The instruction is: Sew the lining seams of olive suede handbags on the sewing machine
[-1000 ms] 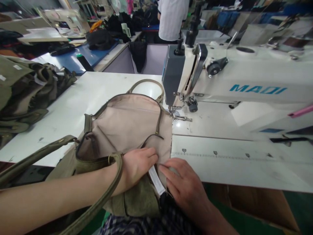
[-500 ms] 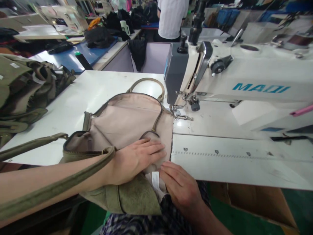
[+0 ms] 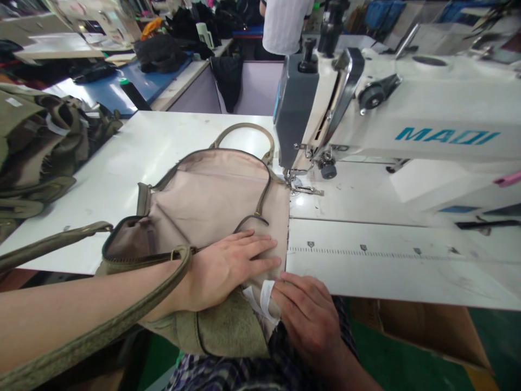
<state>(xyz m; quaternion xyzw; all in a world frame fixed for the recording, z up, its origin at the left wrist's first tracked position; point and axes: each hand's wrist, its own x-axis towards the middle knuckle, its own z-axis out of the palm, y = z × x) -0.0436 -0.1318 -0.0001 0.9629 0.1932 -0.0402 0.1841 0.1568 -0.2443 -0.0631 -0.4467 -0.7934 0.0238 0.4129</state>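
Observation:
An olive-green handbag (image 3: 232, 328) lies on the sewing machine table with its beige lining (image 3: 215, 190) turned up. The lining's right edge runs under the presser foot (image 3: 293, 184). My left hand (image 3: 234, 260) lies flat on the lining, fingers spread, and a bag handle (image 3: 134, 309) crosses over that forearm. Close to the table's front edge, my right hand (image 3: 307, 309) pinches the lining's edge beside a folded white label (image 3: 266, 298). Its thumb is hidden. The second handle (image 3: 244, 126) loops out behind the bag.
The white sewing machine (image 3: 439, 119) fills the right side. Several olive bag pieces (image 3: 36, 146) are heaped at the left. A thread cone (image 3: 134, 95) stands beyond the table. A person in a white shirt (image 3: 285, 27) is at the back. Below right sits a cardboard box (image 3: 423, 331).
The view has shifted slightly. My right hand has moved a little to the right at the lining's edge, and the white label there now shows as a curled loop. The left hand stays flat.

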